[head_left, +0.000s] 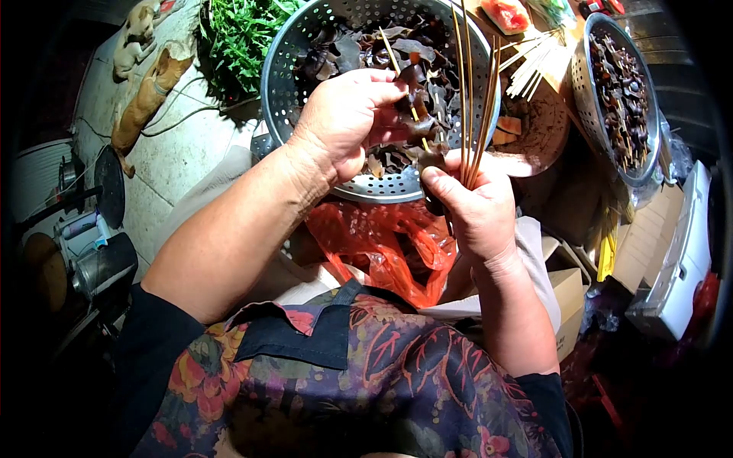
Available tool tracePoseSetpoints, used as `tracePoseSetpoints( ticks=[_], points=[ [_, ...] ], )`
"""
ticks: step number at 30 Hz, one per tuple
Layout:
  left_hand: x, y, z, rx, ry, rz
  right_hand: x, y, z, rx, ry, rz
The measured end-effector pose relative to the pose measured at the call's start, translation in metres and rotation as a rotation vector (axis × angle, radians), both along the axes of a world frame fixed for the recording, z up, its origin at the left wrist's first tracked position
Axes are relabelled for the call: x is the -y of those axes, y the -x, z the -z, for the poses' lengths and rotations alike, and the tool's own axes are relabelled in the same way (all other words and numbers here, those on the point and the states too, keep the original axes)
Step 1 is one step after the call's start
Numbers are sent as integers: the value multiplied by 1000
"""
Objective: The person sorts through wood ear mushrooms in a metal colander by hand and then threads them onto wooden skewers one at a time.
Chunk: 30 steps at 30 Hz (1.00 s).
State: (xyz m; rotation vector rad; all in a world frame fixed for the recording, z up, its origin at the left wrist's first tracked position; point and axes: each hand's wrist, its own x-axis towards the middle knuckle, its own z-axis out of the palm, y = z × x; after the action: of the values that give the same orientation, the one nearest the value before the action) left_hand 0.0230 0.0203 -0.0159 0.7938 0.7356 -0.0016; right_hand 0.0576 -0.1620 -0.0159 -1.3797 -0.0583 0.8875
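Note:
Dark wood ear mushroom pieces point(416, 91) are threaded along a bamboo skewer, which slants between my hands over a large perforated metal colander point(279, 84). My left hand point(343, 114) is closed on the upper part of this skewer, fingers against the mushrooms. My right hand point(477, 202) grips the lower end, thumb on a mushroom piece, and also holds several bare bamboo skewers point(466, 99) that stick upward. More loose wood ear point(336, 57) lies inside the colander. The fingertips of my right hand are partly hidden behind the skewers.
At right stands a second colander point(584, 72) with filled skewers point(622, 99). Loose bamboo skewers point(534, 69) lie on a round board point(546, 137). A red plastic bag point(382, 244) sits below the big colander. Green leaves point(244, 46) and two dogs point(149, 99) are at left.

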Motion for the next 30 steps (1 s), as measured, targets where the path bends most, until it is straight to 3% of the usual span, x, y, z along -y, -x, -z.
tracePoseSetpoints(
  ticks=[4, 9, 13, 15, 17, 22, 30],
  points=[
    [-1, -2, 5, 112, -10, 22, -1, 0, 0, 29, 36, -15],
    [3, -2, -4, 58, -35, -1, -3, 3, 1, 35, 10, 18],
    [3, -1, -9, 9, -157, 40, 1, -2, -10, -55, 155, -191],
    [1, -3, -7, 21, -182, 54, 1, -8, -15, -60, 114, -190],
    [-2, -2, -8, -5, -217, 259, 4, -17, -13, -44, 80, -91],
    [12, 4, -1, 50, -492, 614, 1, -20, -11, 148, 109, 26],
    [15, 8, 5, 80, -561, 703, 1, -12, -3, 598, 261, -76]
  ],
)
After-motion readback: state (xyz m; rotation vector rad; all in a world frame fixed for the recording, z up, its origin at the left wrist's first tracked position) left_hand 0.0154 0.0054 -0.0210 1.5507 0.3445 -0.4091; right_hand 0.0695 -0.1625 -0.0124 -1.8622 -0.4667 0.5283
